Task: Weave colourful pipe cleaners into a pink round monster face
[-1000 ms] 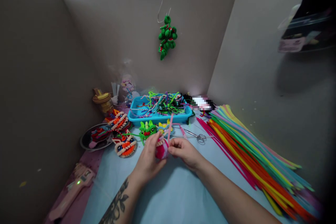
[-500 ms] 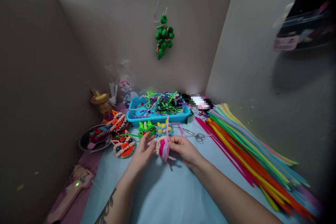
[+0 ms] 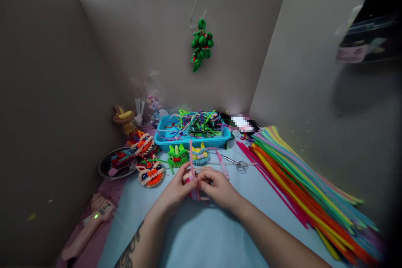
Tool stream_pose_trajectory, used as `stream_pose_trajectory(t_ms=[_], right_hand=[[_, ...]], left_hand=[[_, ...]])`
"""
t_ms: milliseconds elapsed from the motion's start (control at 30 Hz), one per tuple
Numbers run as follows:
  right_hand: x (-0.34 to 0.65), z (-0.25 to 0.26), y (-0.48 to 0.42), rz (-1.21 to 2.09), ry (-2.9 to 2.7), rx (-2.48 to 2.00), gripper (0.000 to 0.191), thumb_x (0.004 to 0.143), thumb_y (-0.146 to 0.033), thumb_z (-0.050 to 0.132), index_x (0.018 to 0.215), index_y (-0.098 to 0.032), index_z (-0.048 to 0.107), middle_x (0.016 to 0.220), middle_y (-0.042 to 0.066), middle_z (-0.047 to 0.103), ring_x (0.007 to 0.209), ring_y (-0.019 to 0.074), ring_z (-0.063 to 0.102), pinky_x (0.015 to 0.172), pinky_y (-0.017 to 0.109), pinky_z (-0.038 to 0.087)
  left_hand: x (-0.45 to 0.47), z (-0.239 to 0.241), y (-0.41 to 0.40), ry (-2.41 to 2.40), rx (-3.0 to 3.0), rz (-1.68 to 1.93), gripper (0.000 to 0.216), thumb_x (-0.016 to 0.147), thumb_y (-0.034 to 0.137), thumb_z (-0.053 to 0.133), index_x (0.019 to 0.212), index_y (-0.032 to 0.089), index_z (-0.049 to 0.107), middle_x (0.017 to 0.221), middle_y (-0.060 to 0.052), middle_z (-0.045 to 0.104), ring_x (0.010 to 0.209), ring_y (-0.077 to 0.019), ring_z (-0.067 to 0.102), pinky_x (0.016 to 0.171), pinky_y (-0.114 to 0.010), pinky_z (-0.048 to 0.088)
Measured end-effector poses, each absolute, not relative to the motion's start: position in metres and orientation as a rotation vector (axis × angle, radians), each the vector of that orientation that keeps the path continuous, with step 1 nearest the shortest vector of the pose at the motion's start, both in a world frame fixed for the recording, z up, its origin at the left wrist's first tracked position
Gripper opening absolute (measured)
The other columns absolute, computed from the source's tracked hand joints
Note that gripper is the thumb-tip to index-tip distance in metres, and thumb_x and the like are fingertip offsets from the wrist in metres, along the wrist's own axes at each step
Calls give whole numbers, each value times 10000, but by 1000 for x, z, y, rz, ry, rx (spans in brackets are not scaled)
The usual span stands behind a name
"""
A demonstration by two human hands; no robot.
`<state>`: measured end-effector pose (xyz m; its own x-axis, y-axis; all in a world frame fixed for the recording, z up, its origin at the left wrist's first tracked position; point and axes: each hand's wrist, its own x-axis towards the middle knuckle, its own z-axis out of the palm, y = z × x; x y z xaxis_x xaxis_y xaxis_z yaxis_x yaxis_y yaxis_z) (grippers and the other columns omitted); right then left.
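Between my two hands is a pink and cream pipe-cleaner craft piece (image 3: 194, 194), with one pink stem standing up from it. My left hand (image 3: 177, 186) is closed on its left side, thumb across the front. The fingers of my right hand (image 3: 218, 185) are pinched together at its right edge, and they cover much of it. Just beyond lie a green pipe-cleaner animal face (image 3: 178, 157) and a blue one with yellow parts (image 3: 201, 156). A pink coiled strip (image 3: 224, 168) and metal scissors (image 3: 239, 165) lie to the right.
A blue tray (image 3: 191, 144) of pipe-cleaner scraps stands behind. Long coloured pipe cleaners (image 3: 298, 180) spread along the right. Orange and cream faces (image 3: 151, 174), a dark bowl (image 3: 103, 169) and a pink glue gun (image 3: 89, 230) are left. Grey panels (image 3: 150, 37) enclose the table.
My right hand has come in closer to my left, and the craft piece has turned and is more covered by fingers. The view has shifted slightly.
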<state>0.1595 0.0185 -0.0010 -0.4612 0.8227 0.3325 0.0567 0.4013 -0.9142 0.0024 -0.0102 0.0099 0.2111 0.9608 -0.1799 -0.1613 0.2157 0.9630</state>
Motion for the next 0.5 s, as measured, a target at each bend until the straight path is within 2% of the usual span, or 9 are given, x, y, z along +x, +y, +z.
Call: stream_pose_trajectory(t_ms=[133, 267, 400, 500], right_hand=[[161, -1, 14, 836, -1923, -666, 162, 815, -101, 506, 703, -200, 570, 758, 18, 596, 824, 174, 546, 750, 300, 439], [163, -3, 12, 592, -2031, -584, 136, 841, -115, 499, 770, -208, 569, 765, 26, 598, 804, 181, 532, 753, 322, 446], [165, -2, 11, 382, -2090, -521, 119, 862, -131, 488, 822, -207, 569, 783, 44, 597, 791, 189, 517, 736, 340, 463], [165, 1, 10, 336, -2109, -499, 122, 863, -122, 479, 845, -206, 565, 797, 53, 604, 785, 189, 517, 734, 348, 472]], left_hand=[[0, 8, -11, 975, 999, 1008, 867, 636, 408, 790, 1347, 190, 345, 1066, -70, 616, 918, -188, 603, 788, -292, 481], [-7, 3, -9, 929, 1069, 998, 931, 584, 260, 838, 1367, 210, 337, 1115, -64, 607, 929, -179, 597, 808, -280, 466], [-11, 1, -7, 885, 1126, 1016, 935, 568, 227, 844, 1366, 225, 358, 1236, -79, 569, 1007, -200, 582, 839, -274, 451], [-12, 1, -7, 871, 1117, 1000, 932, 542, 238, 857, 1345, 214, 384, 1211, -84, 592, 993, -207, 592, 814, -264, 454]])
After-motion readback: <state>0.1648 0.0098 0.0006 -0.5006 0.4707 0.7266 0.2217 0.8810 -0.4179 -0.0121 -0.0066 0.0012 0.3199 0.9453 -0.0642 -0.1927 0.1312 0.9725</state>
